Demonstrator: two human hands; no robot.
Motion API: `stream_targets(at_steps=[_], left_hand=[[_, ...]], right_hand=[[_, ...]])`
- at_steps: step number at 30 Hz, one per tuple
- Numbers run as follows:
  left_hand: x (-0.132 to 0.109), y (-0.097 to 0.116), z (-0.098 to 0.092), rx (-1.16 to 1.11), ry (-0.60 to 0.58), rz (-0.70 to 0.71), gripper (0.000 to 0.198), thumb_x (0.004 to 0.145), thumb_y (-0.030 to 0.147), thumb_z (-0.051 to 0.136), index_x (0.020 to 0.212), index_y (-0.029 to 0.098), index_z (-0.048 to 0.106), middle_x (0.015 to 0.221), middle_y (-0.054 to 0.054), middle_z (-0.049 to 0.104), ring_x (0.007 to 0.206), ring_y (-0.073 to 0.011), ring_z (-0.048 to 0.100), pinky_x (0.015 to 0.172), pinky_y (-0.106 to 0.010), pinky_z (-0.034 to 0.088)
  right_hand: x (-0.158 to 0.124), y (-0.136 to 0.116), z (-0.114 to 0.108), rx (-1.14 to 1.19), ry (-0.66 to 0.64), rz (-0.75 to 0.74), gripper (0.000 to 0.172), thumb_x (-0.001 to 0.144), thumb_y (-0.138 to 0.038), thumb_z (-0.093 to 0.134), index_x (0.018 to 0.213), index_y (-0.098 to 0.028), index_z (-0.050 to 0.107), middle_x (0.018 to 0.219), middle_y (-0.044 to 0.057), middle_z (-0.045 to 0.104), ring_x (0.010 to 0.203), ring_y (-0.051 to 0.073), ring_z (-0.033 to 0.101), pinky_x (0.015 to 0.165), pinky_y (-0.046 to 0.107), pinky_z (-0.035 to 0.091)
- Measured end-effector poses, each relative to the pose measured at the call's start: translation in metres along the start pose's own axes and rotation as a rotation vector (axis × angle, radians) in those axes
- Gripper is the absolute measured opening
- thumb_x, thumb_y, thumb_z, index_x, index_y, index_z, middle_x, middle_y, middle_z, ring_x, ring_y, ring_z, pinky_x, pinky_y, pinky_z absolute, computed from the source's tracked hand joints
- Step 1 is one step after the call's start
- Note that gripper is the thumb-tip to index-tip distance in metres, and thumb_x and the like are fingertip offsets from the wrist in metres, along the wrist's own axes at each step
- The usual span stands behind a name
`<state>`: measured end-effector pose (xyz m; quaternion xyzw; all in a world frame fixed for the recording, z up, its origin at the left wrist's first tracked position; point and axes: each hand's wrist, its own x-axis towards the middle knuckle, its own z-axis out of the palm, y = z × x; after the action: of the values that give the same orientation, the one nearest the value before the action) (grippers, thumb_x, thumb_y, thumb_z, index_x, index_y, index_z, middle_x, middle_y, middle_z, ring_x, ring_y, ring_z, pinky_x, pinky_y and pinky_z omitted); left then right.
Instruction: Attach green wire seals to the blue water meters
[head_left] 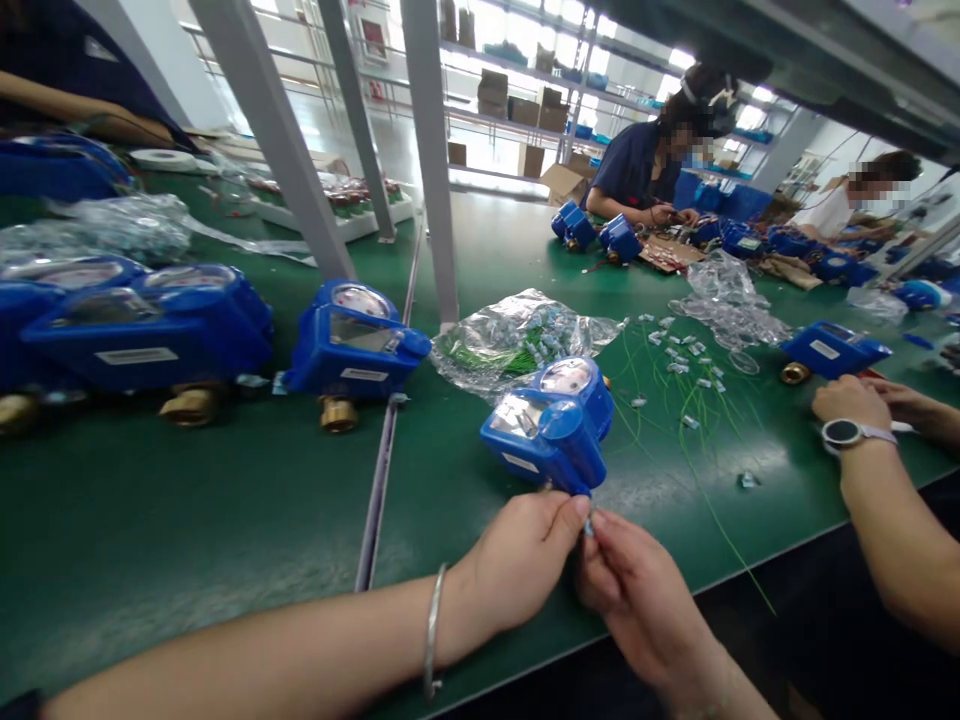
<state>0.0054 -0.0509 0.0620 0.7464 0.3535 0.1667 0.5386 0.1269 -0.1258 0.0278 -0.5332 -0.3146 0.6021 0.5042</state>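
Note:
A blue water meter [555, 420] with a round dial and a clear window stands on the green table right in front of my hands. My left hand [517, 550], a silver bangle on its wrist, is closed at the meter's near lower edge; what its fingers pinch is hidden. Close against it, my right hand [637, 590] pinches a small pale-blue seal [589, 526] between thumb and fingers. Green seal wires [701, 470] with pale-blue tags lie loose to the right. Behind the meter, a clear plastic bag [480, 345] holds more of them.
More blue meters with brass fittings [339, 414] line the left side. Grey posts [429, 160] rise from the table [247, 510]. At right, a co-worker's watch-wearing hand [855, 405] is beside another blue meter [829, 350]. Crumpled plastic [731, 305] and other people are farther back.

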Motion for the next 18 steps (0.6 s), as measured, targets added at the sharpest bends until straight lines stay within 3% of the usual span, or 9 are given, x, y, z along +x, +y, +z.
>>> stream_targets(at_steps=[1, 3, 6, 8, 10, 13, 18], left_hand=[[0.000, 0.000, 0.000, 0.000, -0.008, -0.005, 0.042, 0.093, 0.040, 0.030, 0.064, 0.017, 0.050, 0.067, 0.000, 0.053, 0.064, -0.0137, 0.047, 0.064, -0.024, 0.037], [-0.001, 0.000, 0.000, -0.031, -0.006, -0.028, 0.044, 0.091, 0.043, 0.033, 0.060, 0.017, 0.048, 0.061, 0.001, 0.050, 0.061, -0.0129, 0.044, 0.061, -0.024, 0.034], [0.000, 0.000, 0.003, -0.100, 0.039, -0.080, 0.046, 0.089, 0.046, 0.037, 0.055, 0.016, 0.045, 0.054, 0.003, 0.041, 0.054, -0.0115, 0.037, 0.054, -0.025, 0.029], [0.000, -0.001, 0.006, -0.129, 0.047, -0.088, 0.046, 0.088, 0.046, 0.036, 0.055, 0.016, 0.044, 0.052, 0.004, 0.039, 0.052, -0.0108, 0.035, 0.053, -0.025, 0.028], [0.000, -0.001, 0.008, -0.157, 0.051, -0.098, 0.046, 0.088, 0.048, 0.035, 0.055, 0.016, 0.042, 0.051, 0.004, 0.037, 0.049, -0.0100, 0.031, 0.050, -0.024, 0.027], [0.001, -0.001, 0.010, -0.265, 0.050, -0.147, 0.046, 0.086, 0.052, 0.037, 0.056, 0.017, 0.040, 0.048, 0.006, 0.032, 0.045, -0.0090, 0.025, 0.045, -0.024, 0.022], [0.003, 0.001, 0.012, -0.426, 0.044, -0.204, 0.043, 0.082, 0.053, 0.044, 0.060, 0.016, 0.044, 0.049, 0.006, 0.033, 0.045, -0.0081, 0.025, 0.042, -0.023, 0.019]], right_hand=[[-0.001, 0.002, -0.001, -0.156, 0.042, -0.085, 0.033, 0.092, -0.043, 0.035, 0.069, -0.019, 0.041, 0.051, -0.005, 0.035, 0.046, 0.010, 0.031, 0.048, 0.025, 0.025], [-0.003, 0.007, -0.006, -0.584, 0.167, -0.399, 0.027, 0.093, -0.038, 0.038, 0.079, -0.017, 0.050, 0.069, 0.002, 0.052, 0.063, 0.014, 0.045, 0.060, 0.028, 0.033], [-0.003, 0.011, -0.014, -1.140, 0.305, -0.866, 0.016, 0.093, -0.024, 0.040, 0.100, -0.015, 0.052, 0.084, 0.007, 0.057, 0.075, 0.019, 0.047, 0.070, 0.034, 0.033], [-0.001, 0.010, -0.017, -1.359, 0.338, -1.004, 0.014, 0.092, -0.017, 0.040, 0.099, -0.014, 0.052, 0.079, 0.007, 0.056, 0.071, 0.020, 0.045, 0.067, 0.035, 0.031], [0.001, 0.005, -0.018, -1.449, 0.331, -1.047, 0.014, 0.091, -0.013, 0.039, 0.094, -0.014, 0.053, 0.073, 0.006, 0.054, 0.067, 0.019, 0.043, 0.065, 0.035, 0.030], [0.003, -0.003, -0.016, -1.314, 0.265, -1.013, 0.018, 0.092, -0.013, 0.035, 0.085, -0.015, 0.052, 0.071, 0.005, 0.054, 0.068, 0.018, 0.044, 0.067, 0.034, 0.031], [0.005, -0.002, -0.010, -0.658, 0.116, -0.481, 0.031, 0.096, -0.032, 0.034, 0.074, -0.018, 0.050, 0.064, -0.001, 0.050, 0.059, 0.011, 0.045, 0.055, 0.025, 0.031]])
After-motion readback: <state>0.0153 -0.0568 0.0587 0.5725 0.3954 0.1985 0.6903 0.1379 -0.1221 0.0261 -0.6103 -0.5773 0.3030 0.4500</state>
